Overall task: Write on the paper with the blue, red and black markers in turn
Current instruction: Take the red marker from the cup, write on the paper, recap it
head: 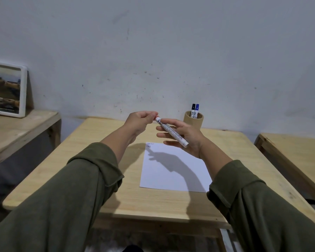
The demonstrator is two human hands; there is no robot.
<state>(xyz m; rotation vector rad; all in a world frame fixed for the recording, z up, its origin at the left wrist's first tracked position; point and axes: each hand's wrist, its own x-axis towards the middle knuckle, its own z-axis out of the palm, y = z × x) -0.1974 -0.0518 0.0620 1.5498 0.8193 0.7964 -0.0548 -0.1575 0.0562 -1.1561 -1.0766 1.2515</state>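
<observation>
A white-barrelled marker is held slanted above the table in my right hand, which grips its barrel. My left hand pinches the marker's far end, where the cap is hidden by the fingers, so its colour cannot be told. Below the hands lies a white sheet of paper with small marks in its top left corner. A black-capped marker and a blue-capped marker stand in a round wooden cup at the back of the table.
The light wooden table stands against a grey-white wall. A second wooden surface at the left holds a framed picture leaning on the wall. Another wooden table stands to the right.
</observation>
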